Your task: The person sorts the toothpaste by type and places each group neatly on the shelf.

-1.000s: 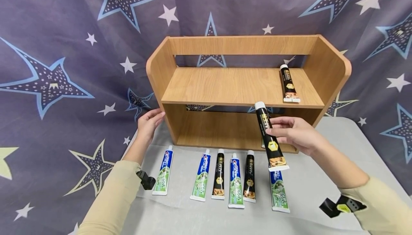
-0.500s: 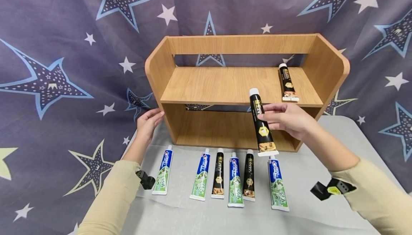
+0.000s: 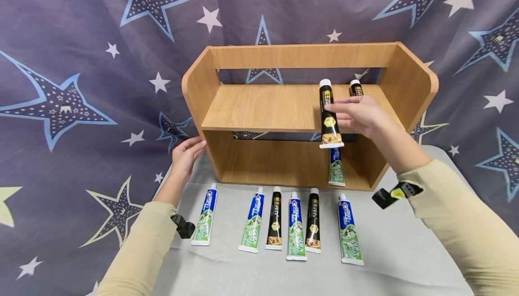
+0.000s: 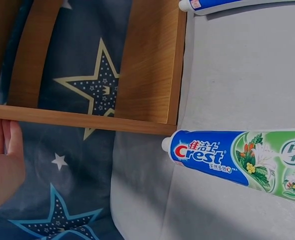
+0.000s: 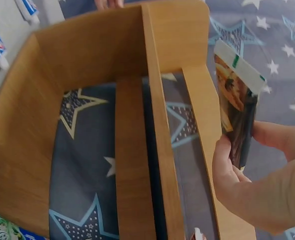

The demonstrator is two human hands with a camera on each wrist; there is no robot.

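Your right hand (image 3: 358,113) pinches a black toothpaste tube with a white cap (image 3: 329,112) between thumb and fingers, over the front edge of the top board of the two-tier wooden shelf (image 3: 267,107); your left hand (image 3: 185,156) rests flat and relaxed against the shelf's side wall; one black tube (image 3: 355,87) already lies up there and a blue-and-green tube (image 3: 336,167) below; six tubes, the nearest a blue-and-green one (image 3: 349,229), wait on the grey table cloth (image 3: 405,242); nothing blocks the board beside the placed tube.

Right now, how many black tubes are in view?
4: one held in the right hand over the top shelf, one behind it on that shelf, two on the table. Others may be hidden.
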